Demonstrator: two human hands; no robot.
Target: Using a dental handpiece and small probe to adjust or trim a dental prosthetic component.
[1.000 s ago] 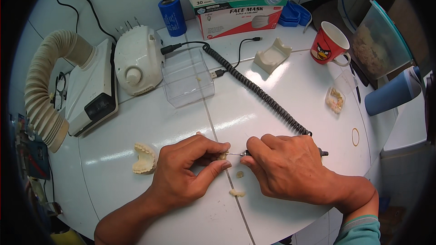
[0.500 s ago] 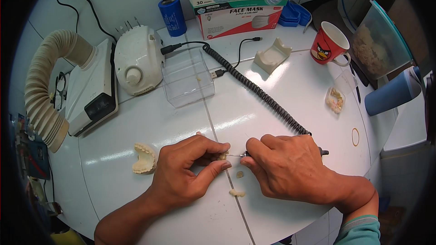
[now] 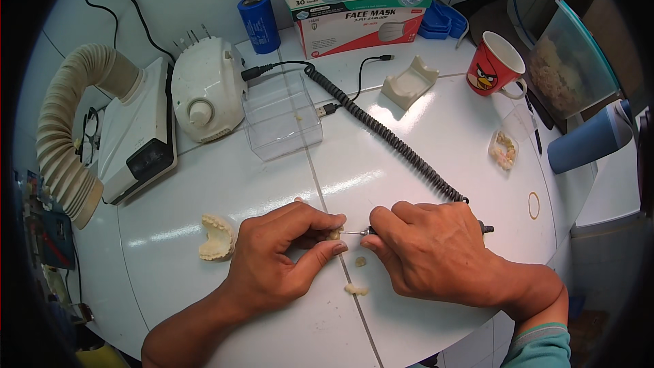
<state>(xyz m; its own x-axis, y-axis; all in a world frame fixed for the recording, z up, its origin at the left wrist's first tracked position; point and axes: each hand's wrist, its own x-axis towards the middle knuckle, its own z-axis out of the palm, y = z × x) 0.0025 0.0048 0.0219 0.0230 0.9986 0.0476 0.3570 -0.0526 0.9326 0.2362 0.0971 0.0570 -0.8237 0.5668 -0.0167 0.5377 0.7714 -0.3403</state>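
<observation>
Between the thumb and fingers of my left hand [image 3: 279,249] is a small yellowish dental piece [image 3: 335,234], mostly covered by the fingertips. My right hand [image 3: 436,252] is closed around a dark rotary handpiece [image 3: 486,229]. Its thin metal bur [image 3: 353,233] points left and reaches the piece; whether it touches is too small to tell. Just below the bur lies a small tan tooth-like fragment [image 3: 360,262]. Nearer me is a short curved row of cream teeth [image 3: 355,289]. A cream dental arch model [image 3: 217,238] sits left of my left hand.
A coiled black cord [image 3: 388,133] runs from the white control unit [image 3: 208,92] to the handpiece. Behind are a clear plastic box [image 3: 283,123], a beige stand [image 3: 410,83] and mask boxes [image 3: 361,31]. A hosed white machine [image 3: 139,136] stands left; a red mug [image 3: 494,65] and blue tumbler [image 3: 589,138] stand right.
</observation>
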